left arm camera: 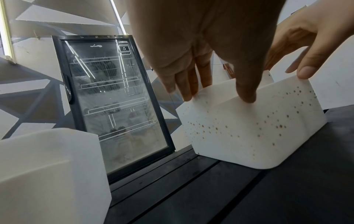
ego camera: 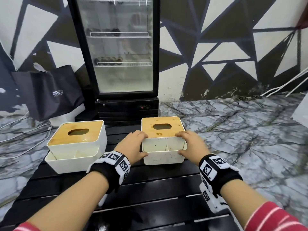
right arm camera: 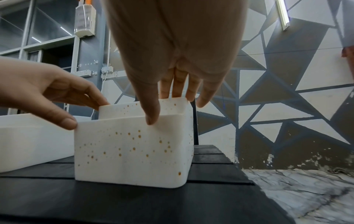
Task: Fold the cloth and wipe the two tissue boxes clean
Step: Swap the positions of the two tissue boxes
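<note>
Both hands, left (ego camera: 131, 144) and right (ego camera: 191, 144), grip the spotted right box (ego camera: 164, 154) on the table (ego camera: 150, 189). Set it squarely beside the left box (ego camera: 76, 144); no cloth shows, possibly out of frame.

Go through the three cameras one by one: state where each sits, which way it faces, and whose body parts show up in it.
Head: worn on the head, looking forward and down at the black slatted table, both tissue boxes and the glass-door fridge; both forearms, the left hand and the right hand show.
Left wrist: low on the left wrist, facing along the hand to the spotted tissue box and fridge; both hands show.
Right wrist: low on the right wrist, facing the same box and patterned wall; both hands show.
Shared: all three see the spotted box gripped by both hands.
</note>
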